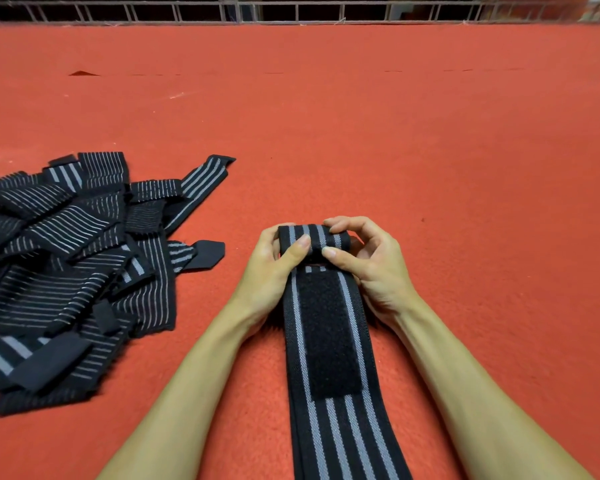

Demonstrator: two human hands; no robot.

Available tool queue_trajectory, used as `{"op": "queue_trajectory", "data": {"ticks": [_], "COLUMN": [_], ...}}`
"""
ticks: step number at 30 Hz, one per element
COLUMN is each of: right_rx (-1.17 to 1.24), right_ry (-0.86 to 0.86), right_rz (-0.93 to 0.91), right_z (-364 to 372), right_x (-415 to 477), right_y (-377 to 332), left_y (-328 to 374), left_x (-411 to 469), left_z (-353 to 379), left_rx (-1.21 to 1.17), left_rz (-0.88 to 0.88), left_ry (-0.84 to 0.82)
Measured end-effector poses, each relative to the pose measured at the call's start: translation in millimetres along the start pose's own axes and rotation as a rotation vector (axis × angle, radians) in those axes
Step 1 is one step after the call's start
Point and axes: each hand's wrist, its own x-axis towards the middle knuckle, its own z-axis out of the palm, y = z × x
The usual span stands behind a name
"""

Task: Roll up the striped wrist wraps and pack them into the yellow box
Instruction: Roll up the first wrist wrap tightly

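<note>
A loose heap of ribbed black-and-grey wraps [66, 265] is being borne by the fuzzy red carpet [430, 150], left of the flat striped wrist wrap [343, 427]. The wrap's rolled far end is being pinched by the left hand [271, 271] and the right hand [374, 265]. Its coarse black fastening patch [326, 334] is being left exposed just nearer than the roll.

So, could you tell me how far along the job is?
Done: nothing visible; no finished roll or yellow box in view. In hand: left hand and right hand grip the rolled far end of one striped wrist wrap. Left: its flat remainder, plus the pile of unrolled wraps.
</note>
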Motion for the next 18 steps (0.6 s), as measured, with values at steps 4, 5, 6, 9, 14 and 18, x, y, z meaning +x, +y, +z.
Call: {"op": "queue_trajectory", "data": {"ticks": [4,5,6,9,14,18], "right_rx": [-0.036,-0.029,-0.008,-0.041,-0.178,-0.189], "right_ry": [0.016,0.037,0.056,0.093,0.060,0.092], "right_rz": [0.051,0.063,0.090,0.219,0.235,0.152], "right_z": [0,1,2,6,17,17], "right_x": [2,2,3,3,1,0], "right_y": [-3,-4,-5,-7,-10,-11], "left_y": [0,0,1,2,3,4], "left_x": [1,1,0,-1,-1,-5], "left_z": [-4,-5,-6,-7,-6,1], "left_rx": [0.045,0.077,0.103,0.127,0.147,0.077], "left_rz": [0.100,0.138,0.174,0.243,0.293,0.231], "left_ry": [-0.050,-0.063,-0.079,-0.107,-0.039,-0.008]}}
